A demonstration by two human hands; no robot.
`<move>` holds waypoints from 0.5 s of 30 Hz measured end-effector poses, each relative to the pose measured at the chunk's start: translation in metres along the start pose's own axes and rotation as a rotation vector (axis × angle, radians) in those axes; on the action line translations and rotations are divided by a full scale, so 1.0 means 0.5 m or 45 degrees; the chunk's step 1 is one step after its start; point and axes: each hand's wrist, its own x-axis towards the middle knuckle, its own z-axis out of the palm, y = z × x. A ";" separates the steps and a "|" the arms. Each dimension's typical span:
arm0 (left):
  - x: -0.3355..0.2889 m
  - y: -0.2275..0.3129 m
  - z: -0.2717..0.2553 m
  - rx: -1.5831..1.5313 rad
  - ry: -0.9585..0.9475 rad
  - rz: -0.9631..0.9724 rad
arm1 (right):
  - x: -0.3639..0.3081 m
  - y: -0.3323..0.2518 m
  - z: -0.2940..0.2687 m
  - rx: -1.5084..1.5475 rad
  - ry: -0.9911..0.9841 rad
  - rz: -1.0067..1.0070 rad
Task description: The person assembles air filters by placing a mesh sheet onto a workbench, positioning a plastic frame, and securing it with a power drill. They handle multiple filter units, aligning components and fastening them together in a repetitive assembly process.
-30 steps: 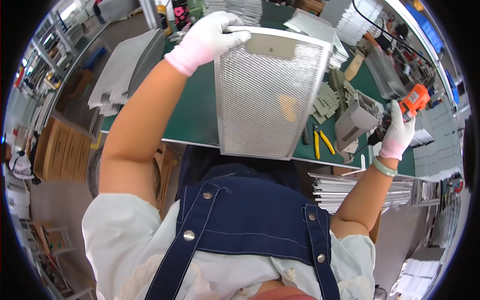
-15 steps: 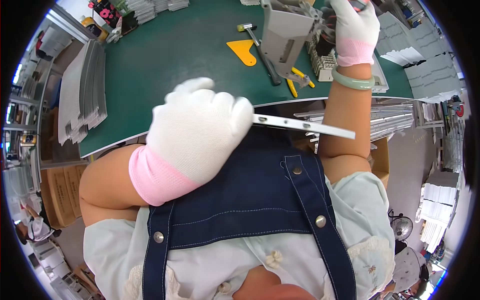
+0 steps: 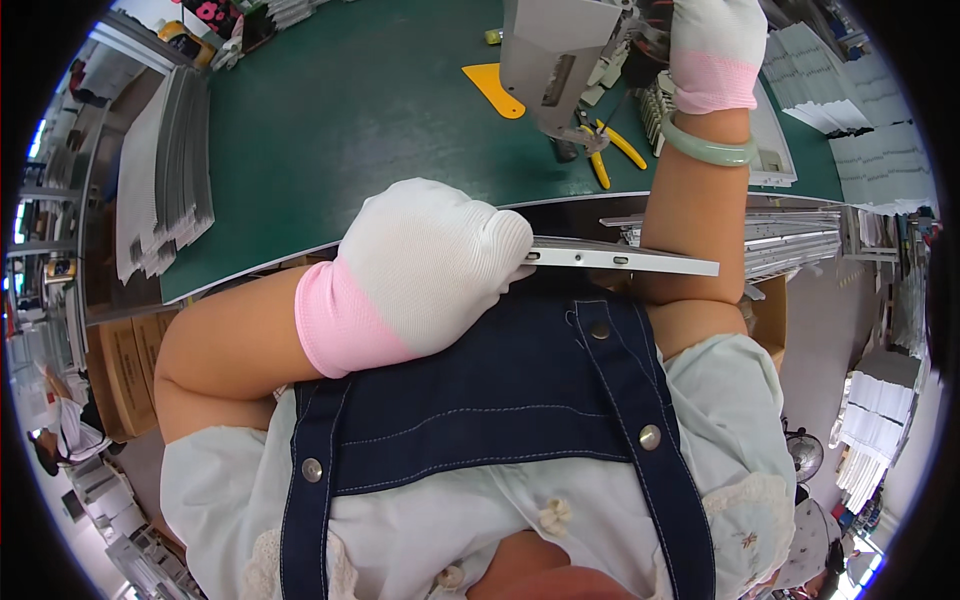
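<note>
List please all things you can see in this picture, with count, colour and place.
metal panel: one, silver, seen edge-on, held at the table's near edge
table: one, green top
grey box: one, on the table, far side, by the right hand
pliers: one pair, yellow handles, below the grey box
yellow piece: one, flat, left of the grey box
panel stack: one, grey, at the table's left end
white stacks: several, at the right
cardboard boxes: brown, count unclear, under the table at the left
bangle: one, pale green, on the right wrist
left hand: white glove with pink cuff, grips the metal panel
right hand: same kind of glove, at the grey box
</note>
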 end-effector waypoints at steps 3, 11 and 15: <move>0.007 -0.006 0.005 -0.041 0.032 0.016 | 0.003 0.004 -0.002 0.037 -0.039 0.000; 0.018 -0.003 0.006 0.026 0.021 0.023 | -0.002 -0.006 -0.015 0.066 -0.003 0.042; 0.030 -0.016 0.011 0.042 0.037 0.072 | 0.003 -0.080 -0.030 0.186 -0.117 -0.089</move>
